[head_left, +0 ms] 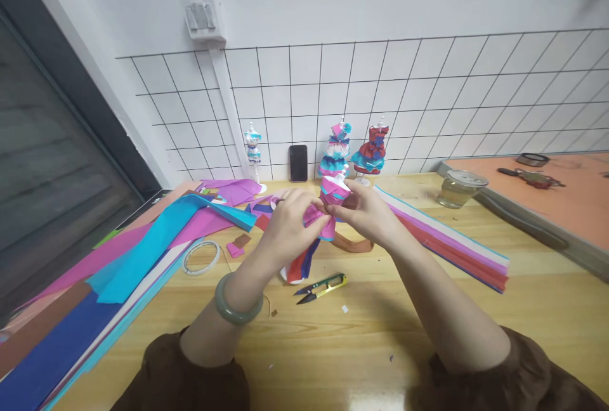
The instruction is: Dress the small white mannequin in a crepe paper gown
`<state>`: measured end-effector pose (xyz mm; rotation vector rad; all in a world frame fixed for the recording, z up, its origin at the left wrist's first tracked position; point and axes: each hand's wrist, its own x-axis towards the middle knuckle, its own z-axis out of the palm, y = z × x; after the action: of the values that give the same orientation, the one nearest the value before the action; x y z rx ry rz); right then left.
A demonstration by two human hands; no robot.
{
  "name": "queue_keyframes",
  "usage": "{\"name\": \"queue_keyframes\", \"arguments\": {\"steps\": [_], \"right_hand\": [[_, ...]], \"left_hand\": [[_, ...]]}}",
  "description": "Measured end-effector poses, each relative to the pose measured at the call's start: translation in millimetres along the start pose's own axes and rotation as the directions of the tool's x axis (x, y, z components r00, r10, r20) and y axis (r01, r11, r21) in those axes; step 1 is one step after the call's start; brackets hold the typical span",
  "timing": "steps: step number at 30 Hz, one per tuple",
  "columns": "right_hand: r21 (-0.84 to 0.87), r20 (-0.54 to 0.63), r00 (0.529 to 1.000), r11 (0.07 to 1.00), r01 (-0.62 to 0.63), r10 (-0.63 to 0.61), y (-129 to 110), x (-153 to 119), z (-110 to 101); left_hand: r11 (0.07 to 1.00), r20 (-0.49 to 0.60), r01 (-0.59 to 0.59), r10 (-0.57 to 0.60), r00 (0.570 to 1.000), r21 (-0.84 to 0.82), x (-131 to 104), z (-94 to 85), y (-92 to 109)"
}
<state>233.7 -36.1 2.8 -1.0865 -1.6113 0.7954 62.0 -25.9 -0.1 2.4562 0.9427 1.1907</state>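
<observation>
A small dress form [335, 189] wrapped in pink paper with blue trim stands between my hands, above the middle of the table. My left hand [294, 221] pinches the pink paper skirt [327, 228] at its left side. On the other side, my right hand [365, 209] has its fingers closed on the same pink paper near the waist. Red and dark blue paper [302, 261] hangs below, over a white base mostly hidden. Thread snips [322, 288] lie on the table just in front.
Colored paper strips [143, 252] cover the left, beside a tape roll [202, 257]. More strips [447, 240] lie right, near a glass cup [460, 189]. Dressed forms [254, 148] [335, 151] [373, 151] and a phone [299, 163] stand at the wall.
</observation>
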Motion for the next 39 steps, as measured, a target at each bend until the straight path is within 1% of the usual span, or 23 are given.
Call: {"name": "queue_keyframes", "arguments": {"steps": [2,5,11,14,17,21,24,26,27,28,30,31,33,35,36,39], "right_hand": [[-0.041,-0.019,1.0,0.999,-0.006,0.005,-0.3,-0.5,-1.4],[-0.057,0.025,1.0,0.998,0.006,-0.005,0.1,-1.3,-4.7],[-0.014,0.093,0.996,1.0,0.012,-0.01,-8.3,-4.5,-7.9],[-0.055,0.1,0.995,0.998,0.036,-0.03,-16.9,-7.4,-7.2],[-0.099,0.111,0.993,0.994,0.041,-0.03,-23.1,-10.7,-6.0],[-0.043,0.151,0.988,0.999,0.022,-0.015,-24.0,-13.0,-4.4],[-0.004,0.151,0.988,1.0,0.015,-0.014,-21.8,-13.4,-3.8],[-0.012,0.13,0.991,1.0,0.009,-0.007,-20.6,-13.5,-3.9],[-0.029,0.111,0.994,1.0,0.004,-0.001,-20.2,-13.4,-4.1],[-0.05,0.086,0.996,0.999,-0.004,0.009,-19.6,-13.0,-4.3],[-0.096,0.025,0.999,0.995,-0.027,0.03,-17.5,-11.4,-5.0],[-0.114,-0.004,0.999,0.993,-0.039,0.038,-15.8,-10.1,-5.4],[-0.132,-0.033,0.999,0.99,-0.045,0.041,-11.2,-6.9,-5.7],[-0.118,-0.015,0.999,0.993,-0.033,0.031,-6.3,-3.6,-5.1],[-0.097,0.012,1.0,0.995,-0.021,0.022,-4.4,-2.3,-4.3],[-0.021,0.128,0.992,1.0,0.013,-0.01,-2.1,-0.5,-0.6]], "left_hand": [[0.998,0.023,-0.011,0.01,1.0,0.067,-1.0,4.8,4.0],[0.994,0.02,0.011,-0.013,1.0,0.11,-1.5,10.2,3.2],[0.996,-0.033,0.06,-0.058,0.998,0.069,0.4,12.8,-4.6],[0.996,-0.085,0.075,-0.07,0.994,0.053,0.8,14.4,-4.3],[0.994,-0.108,0.104,-0.102,0.989,0.018,0.7,14.6,-1.9],[0.983,-0.094,0.179,-0.182,0.979,-0.046,1.6,9.2,-0.6],[0.959,-0.073,0.219,-0.235,0.969,-0.181,3.7,3.3,-4.9],[0.916,-0.035,0.243,-0.267,0.963,-0.321,5.7,0.8,-10.9],[0.878,-0.005,0.257,-0.283,0.959,-0.403,6.6,0.2,-14.7],[0.823,0.036,0.279,-0.301,0.953,-0.496,7.5,0.0,-18.7],[0.669,0.124,0.327,-0.332,0.935,-0.667,8.9,1.0,-26.7],[0.6,0.159,0.347,-0.343,0.926,-0.721,9.3,2.0,-30.4],[0.498,0.193,0.359,-0.354,0.915,-0.789,9.6,4.2,-36.5],[0.435,0.201,0.346,-0.345,0.917,-0.831,9.2,6.4,-40.9],[0.414,0.207,0.34,-0.333,0.92,-0.844,8.9,7.2,-42.6],[0.392,0.231,0.331,-0.281,0.931,-0.858,8.0,8.9,-45.9]]}}
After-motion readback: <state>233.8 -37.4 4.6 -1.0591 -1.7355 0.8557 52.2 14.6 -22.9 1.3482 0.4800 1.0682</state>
